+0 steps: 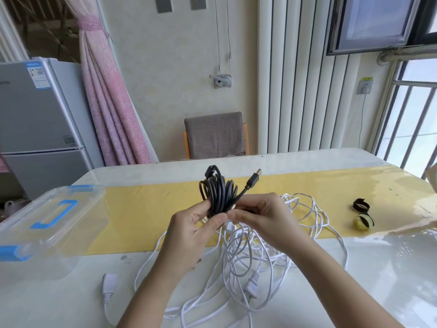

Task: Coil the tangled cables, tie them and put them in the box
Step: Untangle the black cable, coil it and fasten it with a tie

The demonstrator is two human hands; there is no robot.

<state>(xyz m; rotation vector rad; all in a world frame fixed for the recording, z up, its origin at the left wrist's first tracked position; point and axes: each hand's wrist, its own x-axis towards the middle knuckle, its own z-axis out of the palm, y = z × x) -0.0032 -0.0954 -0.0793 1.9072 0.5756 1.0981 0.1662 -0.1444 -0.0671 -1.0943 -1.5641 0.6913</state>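
Nearby: box (pixel 50 221) left, white tangle (pixel 253 280) under black coil (pixel 218 195), straps (pixel 360 205) right.

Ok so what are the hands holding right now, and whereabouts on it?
Both hold the coiled black cable at the coil's bottom: the left hand grips the loops, the right hand pinches them beside it.

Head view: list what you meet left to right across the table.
Box → black coil → black strap roll. The white cable spreads too wide to place.
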